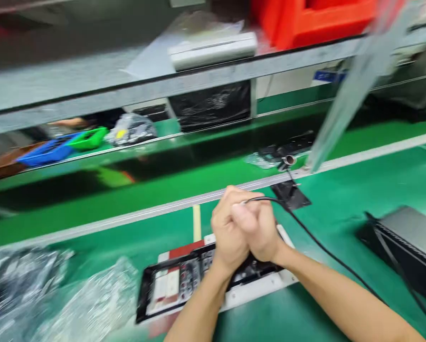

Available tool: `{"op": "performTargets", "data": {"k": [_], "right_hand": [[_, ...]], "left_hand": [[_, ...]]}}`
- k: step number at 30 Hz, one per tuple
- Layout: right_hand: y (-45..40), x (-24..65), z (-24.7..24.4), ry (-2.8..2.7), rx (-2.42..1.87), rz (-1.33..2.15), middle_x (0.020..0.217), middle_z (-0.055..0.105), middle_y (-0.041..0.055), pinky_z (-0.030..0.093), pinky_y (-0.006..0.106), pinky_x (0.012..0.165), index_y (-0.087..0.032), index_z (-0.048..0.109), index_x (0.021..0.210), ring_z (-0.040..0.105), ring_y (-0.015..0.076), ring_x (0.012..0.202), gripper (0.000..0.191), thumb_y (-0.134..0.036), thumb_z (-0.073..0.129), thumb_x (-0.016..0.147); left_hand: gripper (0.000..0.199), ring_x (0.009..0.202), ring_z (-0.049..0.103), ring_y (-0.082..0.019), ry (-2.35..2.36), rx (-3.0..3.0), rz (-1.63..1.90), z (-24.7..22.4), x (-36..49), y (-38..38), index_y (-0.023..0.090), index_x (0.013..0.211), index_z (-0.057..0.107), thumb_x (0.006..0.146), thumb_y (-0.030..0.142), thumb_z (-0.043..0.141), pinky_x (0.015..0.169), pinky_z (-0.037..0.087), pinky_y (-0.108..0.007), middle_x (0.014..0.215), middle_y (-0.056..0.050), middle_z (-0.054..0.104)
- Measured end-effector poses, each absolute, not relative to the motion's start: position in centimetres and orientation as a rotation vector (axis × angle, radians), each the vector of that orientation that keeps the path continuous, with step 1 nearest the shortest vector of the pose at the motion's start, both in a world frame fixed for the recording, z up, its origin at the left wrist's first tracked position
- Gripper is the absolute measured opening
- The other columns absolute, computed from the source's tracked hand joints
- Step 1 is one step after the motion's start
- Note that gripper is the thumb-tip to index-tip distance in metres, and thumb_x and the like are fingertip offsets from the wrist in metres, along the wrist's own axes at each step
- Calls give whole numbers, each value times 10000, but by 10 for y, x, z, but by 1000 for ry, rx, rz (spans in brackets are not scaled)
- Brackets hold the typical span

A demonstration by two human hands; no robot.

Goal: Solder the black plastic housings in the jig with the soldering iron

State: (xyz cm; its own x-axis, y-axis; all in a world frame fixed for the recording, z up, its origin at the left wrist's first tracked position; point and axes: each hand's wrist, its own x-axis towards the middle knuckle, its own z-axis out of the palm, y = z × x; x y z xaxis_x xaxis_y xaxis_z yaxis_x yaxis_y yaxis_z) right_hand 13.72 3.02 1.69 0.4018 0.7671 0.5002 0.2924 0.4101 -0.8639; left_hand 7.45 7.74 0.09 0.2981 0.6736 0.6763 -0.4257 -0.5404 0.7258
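My left hand (pixel 230 225) and my right hand (pixel 264 232) are closed together, fingers wrapped and overlapping. A black cable (pixel 317 241) runs into their grip near the thumbs. Its end is hidden between the fingers. Directly beneath my hands lies a long black-framed housing (pixel 141 294) with rows of small parts and pale pieces inside. It rests in a white and red fixture (pixel 273 284). My hands and forearms cover the housing's middle and part of its right half.
Crumpled clear plastic bags (pixel 95 299) lie at left. A black and grey box-shaped unit (pixel 408 242) sits at right. Beyond the metal rail, a green conveyor (pixel 184 175) crosses the view. A slanted post (pixel 355 95) supports an overhead shelf (pixel 91 95) with a red bin (pixel 316 28).
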Motion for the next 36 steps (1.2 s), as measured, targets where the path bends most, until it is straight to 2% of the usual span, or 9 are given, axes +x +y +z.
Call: {"op": "performTargets", "data": {"k": [5,8,17,22,27,29,32,34,36], "right_hand": [[31,149,26,-1243,-985,444,617,330,-21,346,320,575,-221,312,557,368,136,600,545,-433,562,992],[30,148,32,-1252,-967,421,604,312,-32,303,311,546,-222,275,567,326,120,571,541,-396,565,989],[29,145,39,-1285,-923,415,701,417,-9,375,327,621,-214,387,614,420,145,652,442,-368,529,1003],[28,143,36,-1275,-948,408,663,423,-3,405,326,604,-217,358,585,428,147,624,479,-384,532,999],[26,141,34,-1278,-969,473,716,506,26,470,333,632,-214,421,611,541,179,690,440,-398,519,999],[26,141,35,-1276,-964,498,728,504,31,482,336,641,-214,418,613,544,183,704,449,-412,505,1007],[27,140,37,-1272,-955,495,727,496,31,484,343,641,-210,469,626,520,181,692,463,-453,495,1019],[28,140,38,-1266,-949,486,714,500,33,487,346,638,-209,482,608,519,183,687,493,-477,494,1022],[29,139,39,-1261,-933,494,696,507,34,486,341,629,-210,458,582,522,184,681,517,-481,494,1021]], "left_hand": [[199,835,620,-168,159,1605,1437,9,87,76,227,1015,783,1041,336,618,753,493,-301,905,-37,694],[210,839,620,-168,152,1605,1437,14,84,73,226,998,778,1049,331,604,756,502,-296,905,-40,697],[222,838,619,-159,115,1622,1452,14,81,73,226,1038,778,1053,360,602,742,502,-288,932,-41,687],[220,847,612,-167,115,1623,1444,15,78,71,240,1055,779,1052,373,604,751,491,-300,923,-35,669],[178,830,625,-160,155,1621,1441,13,76,71,230,1050,786,1035,329,639,759,494,-302,896,-25,661],[181,834,628,-161,143,1608,1451,14,76,71,224,1051,782,1035,334,638,759,499,-300,896,-26,666],[239,820,618,-156,145,1619,1474,17,75,71,210,924,758,1046,358,616,735,495,-287,879,-24,666],[344,806,612,-151,148,1632,1498,18,75,71,199,770,690,1055,366,595,725,490,-282,856,-23,664],[388,797,615,-147,155,1641,1508,19,75,71,194,707,625,1057,358,591,728,491,-283,847,-19,665]]}}
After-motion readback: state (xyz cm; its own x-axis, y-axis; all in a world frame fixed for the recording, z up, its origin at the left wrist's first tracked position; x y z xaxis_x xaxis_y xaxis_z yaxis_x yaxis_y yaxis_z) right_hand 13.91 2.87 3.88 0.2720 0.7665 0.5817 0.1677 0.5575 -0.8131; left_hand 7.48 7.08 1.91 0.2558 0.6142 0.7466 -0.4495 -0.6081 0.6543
